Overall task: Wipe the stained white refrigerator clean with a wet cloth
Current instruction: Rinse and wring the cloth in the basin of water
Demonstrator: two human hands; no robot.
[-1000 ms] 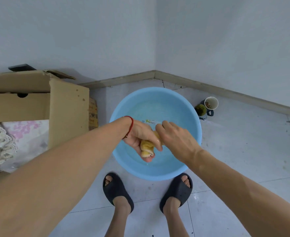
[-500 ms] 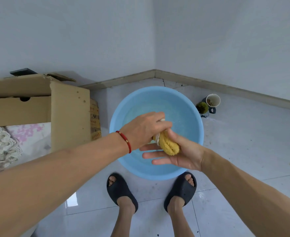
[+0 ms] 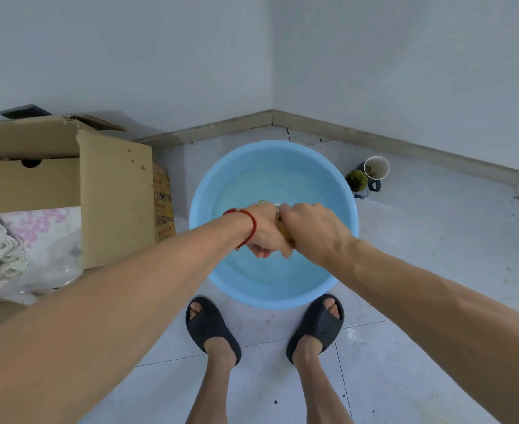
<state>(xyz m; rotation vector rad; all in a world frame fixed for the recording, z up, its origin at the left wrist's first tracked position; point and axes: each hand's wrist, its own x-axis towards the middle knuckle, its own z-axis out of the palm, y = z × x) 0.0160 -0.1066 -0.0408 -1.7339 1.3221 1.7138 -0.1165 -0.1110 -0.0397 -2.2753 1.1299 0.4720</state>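
While you wring the yellow cloth (image 3: pixel 283 232) over the blue basin (image 3: pixel 203 191), the main risk is water going where you do not want it. Your feet in dark slippers (image 3: pixel 212 327) stand on the tiled floor (image 3: pixel 420 347) just at the near rim, so any twist made past that rim probably drips onto the tiles and makes them slick underfoot. Keep the squeeze above the water. A second risk is judging the wetness badly: wring too little and the cloth likely runs streaks down the refrigerator, wring too hard and it may be too dry to lift stains. A third is the basin itself: if you lean in or nudge it with a toe, it may slosh toward the cardboard box (image 3: pixel 68 185) at the left or the small cups (image 3: pixel 374 169) at the far right.

Both arms reach forward and down, meeting over the middle of the basin. Your left hand (image 3: pixel 261 229), with a red cord (image 3: pixel 250 229) at the wrist, is closed tight around the cloth, knuckles up. Your right hand (image 3: pixel 311 229) is closed on it too, pressed against the left, so only a thin strip of yellow shows between them. The cloth sits above the water, not in it, as far as you can tell. The refrigerator is not in view here; wiping has not begun.
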